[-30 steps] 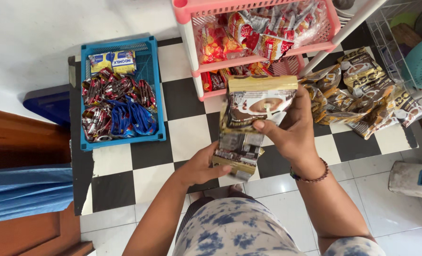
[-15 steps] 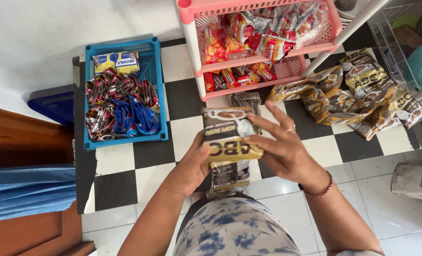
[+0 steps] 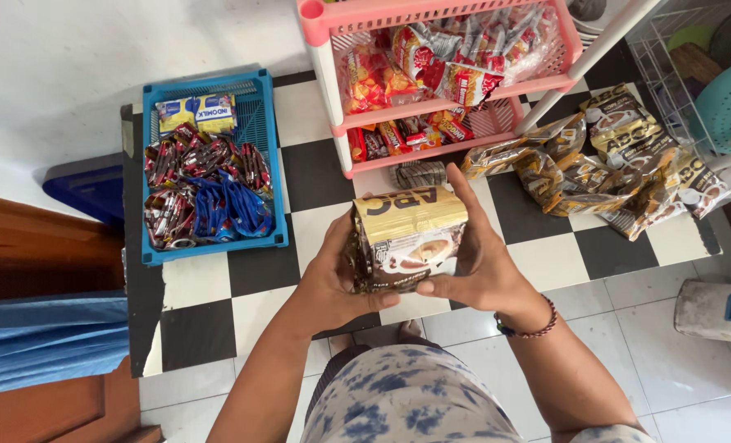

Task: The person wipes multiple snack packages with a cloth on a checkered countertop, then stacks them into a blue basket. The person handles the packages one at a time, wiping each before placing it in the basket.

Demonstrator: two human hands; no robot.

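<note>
A folded stack of gold and brown coffee sachets sits between both my hands in the middle of the view, above the checkered mat. My left hand grips its left side, fingers curled under. My right hand, with a bead bracelet at the wrist, clasps its right side, fingers reaching up along the edge. Just beyond the stack a small bundle of dark sachets lies on the mat.
A blue basket of red, blue and yellow sachets lies at left. A pink shelf rack with red and orange snack packs stands ahead. A pile of gold and brown sachet strips spreads at right. Wooden door at far left.
The long sachet strip that hung open between my hands has been folded into a compact stack. Both hands have closed in around its sides.
</note>
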